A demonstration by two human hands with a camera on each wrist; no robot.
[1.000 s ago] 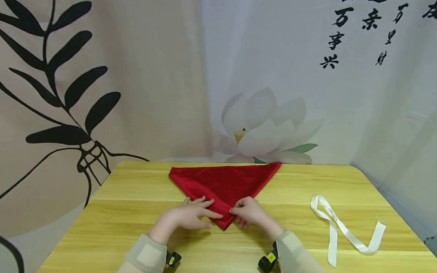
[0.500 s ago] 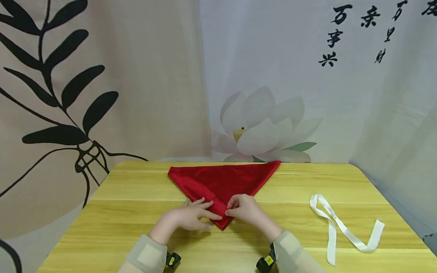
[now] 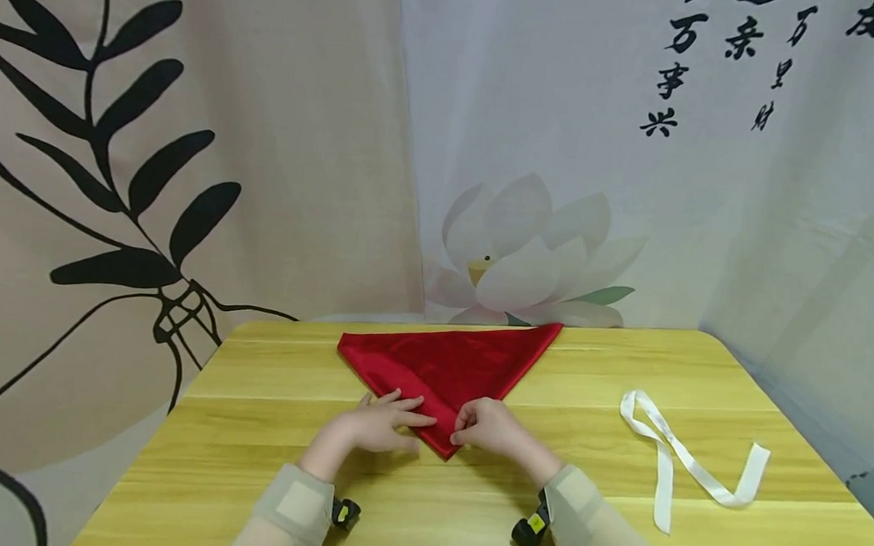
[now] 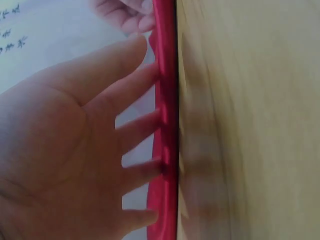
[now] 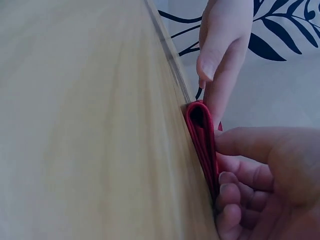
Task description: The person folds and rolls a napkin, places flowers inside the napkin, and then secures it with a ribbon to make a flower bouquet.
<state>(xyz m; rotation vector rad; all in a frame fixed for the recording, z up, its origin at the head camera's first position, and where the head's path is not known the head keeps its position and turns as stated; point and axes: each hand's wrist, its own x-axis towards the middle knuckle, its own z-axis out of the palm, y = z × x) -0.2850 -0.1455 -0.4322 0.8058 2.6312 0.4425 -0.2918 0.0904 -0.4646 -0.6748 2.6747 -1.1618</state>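
Observation:
A shiny red cloth (image 3: 447, 361), folded to a triangular shape, lies with its point toward the person. My left hand (image 3: 383, 424) presses on its near left side with spread, straight fingers; in the left wrist view the fingertips (image 4: 155, 167) touch the fabric. At the near right edge, close to the point, my right hand (image 3: 491, 427) has thumb and index finger together on the cloth, the other fingers curled. In the right wrist view, the rolled, layered fold of the cloth (image 5: 202, 135) shows beside the thumb. How much fabric sits between thumb and finger is partly hidden.
A white ribbon (image 3: 696, 464) lies loosely bent on the right of the wooden table (image 3: 246, 445). Behind the table hangs a printed curtain (image 3: 324, 149) with leaves, a lotus and black writing. The cloth's far edge reaches the table's back edge.
My right hand has shifted slightly left along the cloth near its point, rising a little and coming down again. The left hand stays nearly in place; the ribbon is unmoved.

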